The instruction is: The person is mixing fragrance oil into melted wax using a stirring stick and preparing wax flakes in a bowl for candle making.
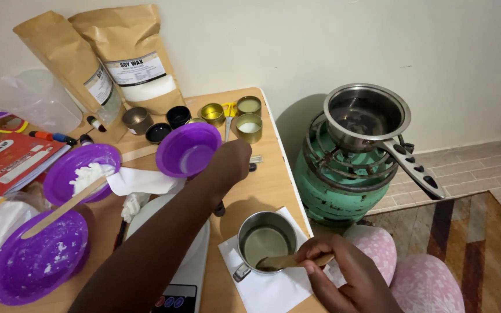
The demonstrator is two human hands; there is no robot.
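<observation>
- Head view: the right hand (pixel 343 269) is closed around the outer end of a flat wooden stirring stick (pixel 288 262), whose other end dips into a small steel cup (pixel 265 240) of pale greenish liquid.
- The steel cup stands on a white paper napkin (pixel 273 287) near the right edge of the tabletop (pixel 268 185), just right of a white kitchen scale (pixel 189 264).
- The stirring stick lies nearly level, its long axis running left to right; the wet end points left and slightly down into the liquid, and the held end points right toward the person's body.
- The cup's handle (pixel 240 272) sticks out to the lower left, toward the scale.
- The left hand (pixel 233 162) reaches forward and grips the near rim of a tilted purple bowl (pixel 188 149), fingers folded over the edge; exactly how tightly, I cannot tell.
- Risk, in my judgement: the cup is light and sits close to the tabletop edge, so a hard sideways push of the stick could tip it or slop liquid onto the napkin.
- Risk: the left forearm crosses above the scale and close by the cup; drawing it back low could knock the cup.
- Risk: the tilted purple bowl could shed any contents toward the small tins (pixel 249 127) behind it.
- A saucepan (pixel 366 116) sits on a green gas cylinder stove (pixel 337 179) beside the tabletop, its long handle jutting out toward the person's knees, where it could be caught.
</observation>
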